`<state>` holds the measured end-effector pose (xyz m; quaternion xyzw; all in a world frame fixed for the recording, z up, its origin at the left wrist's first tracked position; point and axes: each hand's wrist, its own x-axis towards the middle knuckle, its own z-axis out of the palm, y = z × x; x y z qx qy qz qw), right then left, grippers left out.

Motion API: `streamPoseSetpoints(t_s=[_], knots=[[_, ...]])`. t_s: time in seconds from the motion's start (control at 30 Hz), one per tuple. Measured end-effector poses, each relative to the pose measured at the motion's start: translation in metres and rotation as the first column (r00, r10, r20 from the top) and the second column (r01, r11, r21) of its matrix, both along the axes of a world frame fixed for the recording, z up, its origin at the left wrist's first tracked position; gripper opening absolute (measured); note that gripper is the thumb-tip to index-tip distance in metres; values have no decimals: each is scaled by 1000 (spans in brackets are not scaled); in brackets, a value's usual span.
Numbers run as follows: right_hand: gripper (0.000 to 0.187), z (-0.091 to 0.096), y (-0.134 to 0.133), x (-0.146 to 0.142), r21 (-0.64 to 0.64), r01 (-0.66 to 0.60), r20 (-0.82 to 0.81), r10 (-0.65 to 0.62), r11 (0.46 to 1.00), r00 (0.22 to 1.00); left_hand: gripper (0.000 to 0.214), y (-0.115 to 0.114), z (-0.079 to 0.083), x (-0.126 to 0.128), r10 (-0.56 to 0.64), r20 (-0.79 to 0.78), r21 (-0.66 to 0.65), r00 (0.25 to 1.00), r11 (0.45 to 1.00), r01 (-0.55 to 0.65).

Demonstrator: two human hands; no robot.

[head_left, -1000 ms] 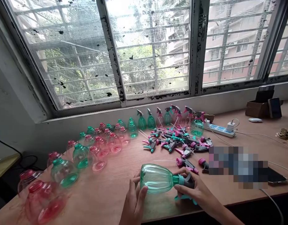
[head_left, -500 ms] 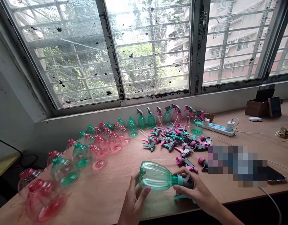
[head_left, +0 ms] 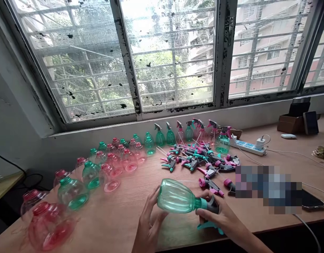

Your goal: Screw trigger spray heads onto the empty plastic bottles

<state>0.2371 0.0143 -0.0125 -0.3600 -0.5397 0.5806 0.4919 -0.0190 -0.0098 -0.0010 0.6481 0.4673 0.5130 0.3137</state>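
Note:
A clear green spray bottle (head_left: 176, 196) lies on its side in the air above the table's front edge, its base to the left. My left hand (head_left: 150, 219) cups the base, fingers behind it and thumb below. My right hand (head_left: 217, 212) is closed round the dark grey and teal spray head (head_left: 210, 205) at the neck. The teal trigger (head_left: 210, 226) sticks out under my right fingers. Beyond lies a heap of loose spray heads (head_left: 196, 156) in pink, teal and grey, with thin tubes.
Open-necked red bottles (head_left: 52, 225) and green bottles (head_left: 73, 193) stand in rows at left. Several bottles with spray heads (head_left: 159, 135) line the window wall. A power strip (head_left: 247, 146), a cable and a phone (head_left: 312, 199) lie at right, beside a blurred patch.
The left thumb has slid from the bottle's side to beneath it. The bottle has turned slightly, and its trigger shows a little farther right. The right hand keeps its hold.

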Motion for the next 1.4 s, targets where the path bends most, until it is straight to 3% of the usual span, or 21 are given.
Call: streamPoseSetpoints(t_s=[0.07, 0.2, 0.33, 0.4, 0.57, 0.7, 0.9, 1.07, 1.17, 1.3, 1.4], knots=[[40, 0, 1, 1, -1, -6, -21, 6, 1000, 1000, 48, 0, 0, 0, 31, -43, 32, 999, 999, -30], [40, -1, 1, 0, 12, 14, -15, -14, 1000, 1000, 65, -4, 2, 2, 12, -13, -29, 1000, 1000, -12], [43, -1, -1, -1, 20, 19, 7, -19, 1000, 1000, 47, -5, 5, 4, -8, 99, -97, 995, 995, 18], [41, 0, -1, -1, 17, 9, 15, -9, 1000, 1000, 42, -2, 5, 4, -14, 81, -101, 997, 995, 23], [40, -2, 2, 0, 6, -6, -20, 6, 1000, 1000, 42, 2, -6, 1, 19, 12, -52, 1000, 998, -18], [38, -3, 1, 0, 41, -10, 12, 10, 999, 1000, 60, 1, -7, -1, -79, -3, -119, 997, 990, 78], [39, 0, -1, -2, 33, -13, 27, 12, 999, 1000, 47, 1, 1, 2, -96, 47, -140, 994, 985, 101], [37, 0, 3, -1, -2, -62, -86, 61, 998, 994, 53, 3, -3, 1, -47, -76, -34, 996, 998, 44], [35, -3, 4, -1, 12, -43, -88, 44, 999, 995, 64, 2, -6, 0, -46, -132, -59, 990, 998, 39], [38, -6, 1, -1, 51, 21, -10, -20, 999, 1000, 45, 4, -9, 0, -50, 3, -100, 999, 994, 50], [37, -4, 0, -2, 62, 28, 18, -30, 998, 999, 43, 6, -8, -1, -53, 48, -86, 997, 995, 57]])
